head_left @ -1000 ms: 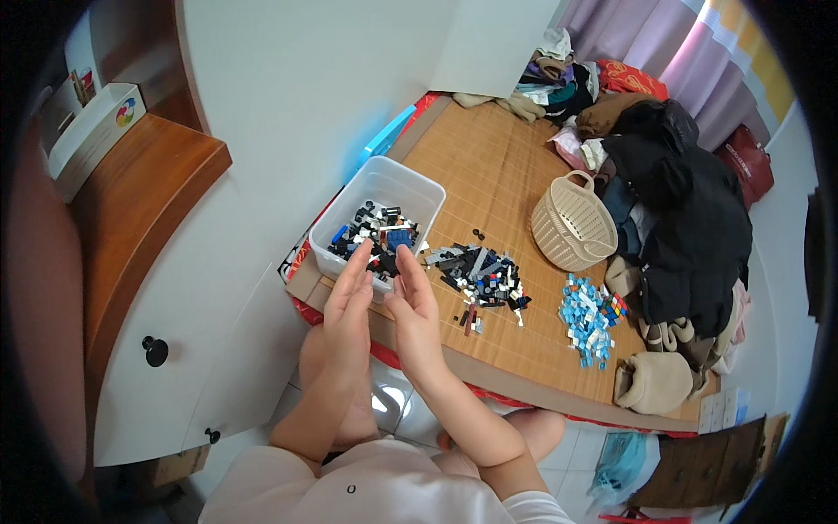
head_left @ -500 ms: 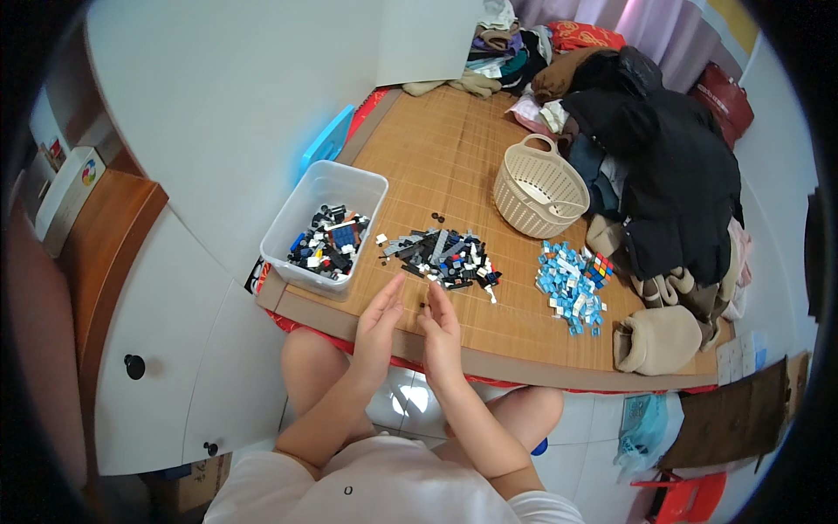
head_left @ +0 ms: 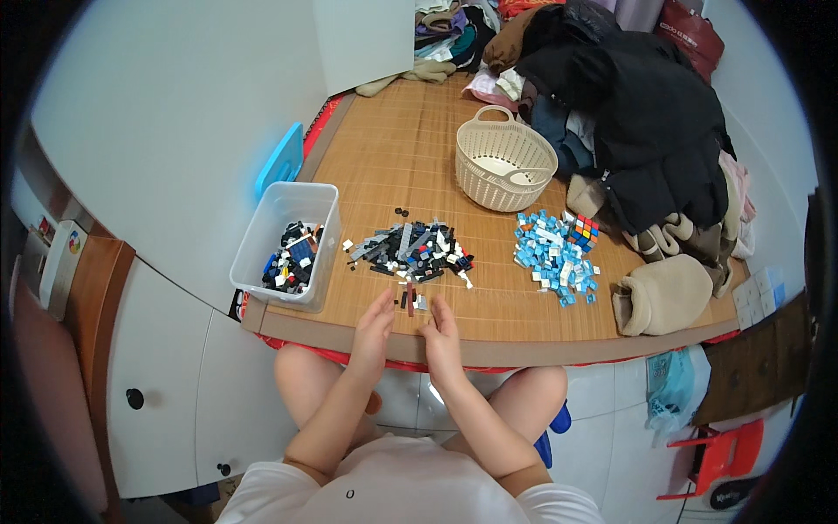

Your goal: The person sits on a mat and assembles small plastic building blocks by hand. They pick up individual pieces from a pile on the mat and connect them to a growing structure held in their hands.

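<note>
My left hand (head_left: 374,330) and my right hand (head_left: 443,339) hover at the near edge of the mat, palms facing each other, fingers stretched out. Neither holds anything. Between their fingertips lie a few loose pieces, among them a long reddish-brown brick (head_left: 410,299). Just beyond is a heap of black, grey and white toy bricks (head_left: 415,251). To the left stands a clear plastic bin (head_left: 319,214) partly filled with mixed bricks (head_left: 292,260). A pile of light-blue and white bricks (head_left: 552,255) lies to the right, with a puzzle cube (head_left: 583,232) against its far side.
A beige woven-look basket (head_left: 504,166) stands at the back on the bamboo mat (head_left: 384,157). A blue lid (head_left: 279,163) leans behind the bin. Dark clothes (head_left: 646,131) are heaped at the right, with a rolled beige garment (head_left: 665,295) nearer. A white cabinet (head_left: 166,157) rises at the left.
The view has shifted, so the mat's contents sit further left in it. My hands are slightly further apart, and the loose pieces between them now show more plainly.
</note>
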The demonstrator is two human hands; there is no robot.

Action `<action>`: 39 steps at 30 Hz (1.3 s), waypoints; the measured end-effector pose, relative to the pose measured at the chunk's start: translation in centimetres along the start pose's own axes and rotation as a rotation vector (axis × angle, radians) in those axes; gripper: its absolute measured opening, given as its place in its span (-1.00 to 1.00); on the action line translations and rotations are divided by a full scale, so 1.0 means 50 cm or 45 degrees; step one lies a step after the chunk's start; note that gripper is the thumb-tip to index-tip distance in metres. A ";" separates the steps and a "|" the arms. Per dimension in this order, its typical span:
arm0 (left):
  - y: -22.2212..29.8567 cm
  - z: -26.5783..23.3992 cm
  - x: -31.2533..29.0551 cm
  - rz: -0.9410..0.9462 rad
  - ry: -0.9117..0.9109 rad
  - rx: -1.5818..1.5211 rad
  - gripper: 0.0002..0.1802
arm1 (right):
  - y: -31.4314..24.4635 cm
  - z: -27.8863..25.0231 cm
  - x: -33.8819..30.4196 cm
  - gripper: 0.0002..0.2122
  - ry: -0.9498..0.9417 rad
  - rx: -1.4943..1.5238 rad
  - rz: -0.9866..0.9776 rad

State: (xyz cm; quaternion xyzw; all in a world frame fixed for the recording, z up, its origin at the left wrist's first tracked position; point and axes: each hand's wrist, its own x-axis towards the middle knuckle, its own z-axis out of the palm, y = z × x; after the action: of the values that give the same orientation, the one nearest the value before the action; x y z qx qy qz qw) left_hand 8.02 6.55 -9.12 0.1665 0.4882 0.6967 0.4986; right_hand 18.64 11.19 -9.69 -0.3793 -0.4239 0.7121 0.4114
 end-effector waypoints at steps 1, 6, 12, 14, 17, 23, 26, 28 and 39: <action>-0.001 0.001 0.001 0.001 0.002 0.020 -0.43 | 0.002 0.002 0.001 -0.40 -0.003 0.009 -0.003; -0.004 0.015 0.005 -0.037 -0.041 0.071 -0.44 | 0.000 0.017 0.003 -0.40 -0.016 0.012 0.020; -0.019 0.027 0.011 -0.060 -0.099 -0.057 -0.45 | -0.025 0.042 0.000 -0.42 -0.045 0.052 0.070; -0.021 0.031 0.012 -0.075 -0.114 -0.104 -0.45 | -0.022 0.044 0.001 -0.43 -0.050 0.073 0.024; -0.031 0.025 0.016 -0.055 -0.131 -0.120 -0.46 | -0.011 0.043 0.006 -0.45 -0.060 0.071 0.023; -0.034 0.032 0.009 -0.055 -0.126 -0.096 -0.48 | -0.003 0.047 -0.003 -0.45 -0.049 0.073 0.078; -0.024 0.045 -0.005 -0.068 -0.107 -0.112 -0.50 | 0.008 0.044 -0.004 -0.45 -0.048 0.118 0.061; -0.031 0.042 -0.004 -0.079 -0.107 -0.146 -0.49 | 0.006 0.046 -0.009 -0.45 -0.046 0.174 0.086; -0.041 0.042 -0.011 -0.047 -0.090 -0.175 -0.50 | 0.008 0.047 -0.014 -0.47 -0.021 0.139 0.058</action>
State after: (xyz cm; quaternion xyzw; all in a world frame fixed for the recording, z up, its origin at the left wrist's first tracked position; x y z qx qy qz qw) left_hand 10.88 7.23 -9.73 0.1475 0.4243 0.7128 0.5386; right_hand 16.71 9.76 -9.11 -0.3599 -0.3790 0.7465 0.4118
